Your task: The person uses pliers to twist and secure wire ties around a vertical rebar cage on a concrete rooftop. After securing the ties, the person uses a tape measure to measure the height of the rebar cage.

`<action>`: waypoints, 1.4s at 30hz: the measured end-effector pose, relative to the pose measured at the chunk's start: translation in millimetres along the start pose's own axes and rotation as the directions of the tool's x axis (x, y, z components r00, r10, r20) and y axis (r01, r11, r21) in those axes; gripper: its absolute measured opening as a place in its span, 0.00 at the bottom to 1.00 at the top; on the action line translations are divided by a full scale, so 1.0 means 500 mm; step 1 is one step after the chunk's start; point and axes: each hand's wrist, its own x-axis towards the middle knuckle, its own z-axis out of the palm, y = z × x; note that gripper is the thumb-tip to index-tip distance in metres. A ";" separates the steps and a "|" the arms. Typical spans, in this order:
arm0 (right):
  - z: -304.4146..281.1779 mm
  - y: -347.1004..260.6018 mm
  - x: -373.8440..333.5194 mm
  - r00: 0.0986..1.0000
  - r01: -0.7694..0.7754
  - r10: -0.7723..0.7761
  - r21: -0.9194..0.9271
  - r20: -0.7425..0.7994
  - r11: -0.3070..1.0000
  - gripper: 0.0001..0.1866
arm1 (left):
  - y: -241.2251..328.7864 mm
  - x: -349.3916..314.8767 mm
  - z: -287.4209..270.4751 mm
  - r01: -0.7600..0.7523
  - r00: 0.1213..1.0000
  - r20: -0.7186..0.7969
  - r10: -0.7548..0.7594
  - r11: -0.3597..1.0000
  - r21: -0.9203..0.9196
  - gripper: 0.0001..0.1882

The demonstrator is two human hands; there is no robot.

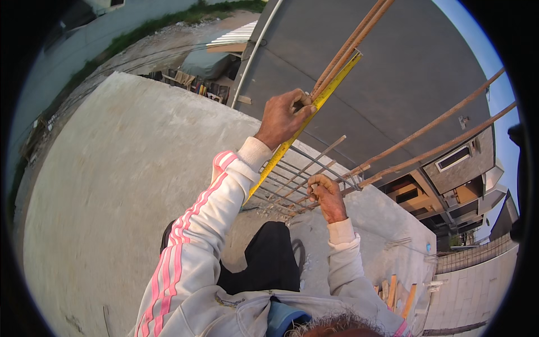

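My left hand (283,117) is closed, thumb and fingers pinching the yellow tape measure blade (338,80) beside a pair of rusty rebars (370,26). The blade slants from its upper end beside those bars, past my left wrist, down to the lower left; its case cannot be made out. My right hand (327,197) is lower and to the right, its fingers curled next to the rebar cage (314,160). Whatever those fingers hold, if anything, is too small to tell. Between my hands, several thin crossing bars of the cage show.
Two more long rusty rebars (438,123) rise toward the upper right. A rough concrete slab (112,180) spreads around me, with a dark grey wall (387,84) beyond its edge. Wooden pieces (392,289) stand at the lower right. Houses and a dirt lot lie farther off.
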 end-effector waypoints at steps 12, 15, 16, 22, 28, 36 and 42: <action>0.009 -0.025 -0.120 0.990 -0.141 0.131 0.347 0.052 0.927 0.14 | -0.015 0.012 -0.008 -0.013 0.997 0.067 0.023 0.989 -0.150 0.13; 0.050 -0.153 -0.094 0.997 0.014 -0.034 0.261 0.071 0.965 0.14 | -0.015 0.012 -0.013 0.008 0.997 0.072 0.000 0.992 -0.123 0.15; 0.065 -0.193 -0.090 0.994 0.074 -0.089 0.210 0.065 0.975 0.13 | -0.015 0.011 -0.014 0.008 0.997 0.073 0.001 0.993 -0.119 0.15; 0.132 -0.369 -0.013 0.644 0.725 -0.726 -0.495 0.240 0.480 0.11 | -0.014 0.008 -0.014 -0.023 0.999 0.036 0.026 0.996 -0.090 0.14; 0.098 -0.466 0.038 0.634 0.672 -0.772 -0.530 0.050 0.518 0.13 | -0.006 -0.002 -0.013 0.050 0.999 0.021 -0.048 0.987 -0.153 0.12; 0.068 -0.357 0.067 0.762 0.591 -0.638 -0.284 -0.111 0.755 0.13 | -0.007 0.003 -0.009 0.061 0.998 0.040 -0.056 0.985 -0.162 0.11; 0.081 -0.466 0.145 0.531 0.760 -0.829 -0.334 -0.176 0.557 0.11 | -0.009 0.006 -0.005 0.080 0.996 0.055 -0.069 0.972 -0.220 0.12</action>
